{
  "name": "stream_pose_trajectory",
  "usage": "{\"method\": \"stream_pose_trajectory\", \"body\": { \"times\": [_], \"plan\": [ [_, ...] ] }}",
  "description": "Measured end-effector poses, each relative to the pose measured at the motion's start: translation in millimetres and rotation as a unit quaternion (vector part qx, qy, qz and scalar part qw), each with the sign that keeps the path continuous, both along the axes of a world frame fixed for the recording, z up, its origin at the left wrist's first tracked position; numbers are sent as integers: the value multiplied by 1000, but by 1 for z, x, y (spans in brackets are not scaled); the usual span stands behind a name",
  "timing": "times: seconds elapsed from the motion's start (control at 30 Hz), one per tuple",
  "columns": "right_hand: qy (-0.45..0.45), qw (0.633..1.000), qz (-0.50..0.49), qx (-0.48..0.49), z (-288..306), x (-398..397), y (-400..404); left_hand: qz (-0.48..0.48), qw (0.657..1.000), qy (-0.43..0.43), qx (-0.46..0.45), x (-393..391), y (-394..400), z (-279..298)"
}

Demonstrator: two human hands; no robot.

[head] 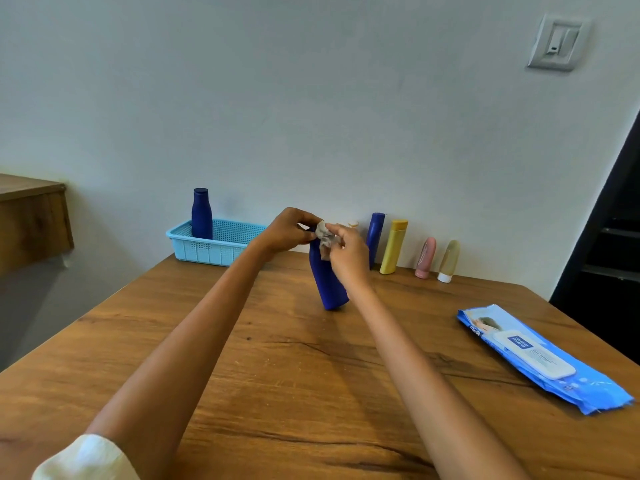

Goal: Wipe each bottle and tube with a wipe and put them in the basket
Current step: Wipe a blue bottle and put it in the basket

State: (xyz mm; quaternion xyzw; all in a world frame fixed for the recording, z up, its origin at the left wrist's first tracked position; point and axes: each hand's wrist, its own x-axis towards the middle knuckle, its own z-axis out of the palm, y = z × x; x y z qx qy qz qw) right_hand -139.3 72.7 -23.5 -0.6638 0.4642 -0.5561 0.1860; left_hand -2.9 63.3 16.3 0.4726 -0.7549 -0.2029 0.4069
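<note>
A dark blue bottle (327,282) stands tilted on the wooden table (263,358) at its middle. My left hand (289,232) grips the bottle's top. My right hand (348,252) pinches a crumpled grey wipe (325,237) against the bottle's neck. A light blue basket (221,247) stands at the back left with another dark blue bottle (201,214) upright in it. Along the wall to the right stand a blue bottle (375,237), a yellow bottle (393,245), a pink tube (426,258) and a beige tube (449,260).
A blue pack of wipes (540,358) lies flat near the table's right edge. A wooden shelf (31,216) juts out at the left. A dark doorway (609,254) is at the right, behind the table corner.
</note>
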Motion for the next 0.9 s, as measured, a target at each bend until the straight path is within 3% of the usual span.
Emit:
{"method": "stream_pose_trajectory", "body": {
  "times": [0.13, 0.3, 0.47, 0.57, 0.7, 0.9],
  "plan": [
    [115, 990, -74, -26, -15, -8, -4, 21, 1000, -2, 3, 1, -2, 0],
    [176, 977, -123, -14, -34, -28, -15, 29, 1000, -5, -1, 2, -5, -2],
    [296, 942, -105, 121, -68, -39, -23, 29, 1000, -9, -7, 8, -6, 0],
    [242, 956, -123, 110, -62, -38, -22, 26, 1000, -1, 3, 11, -6, 0],
    [74, 992, -76, 61, -32, -25, -13, 39, 999, 21, 15, 8, -6, 0],
    [-48, 999, -5, 1, -1, -8, 2, 72, 997, 28, 8, 0, -8, -3]
  ]
}}
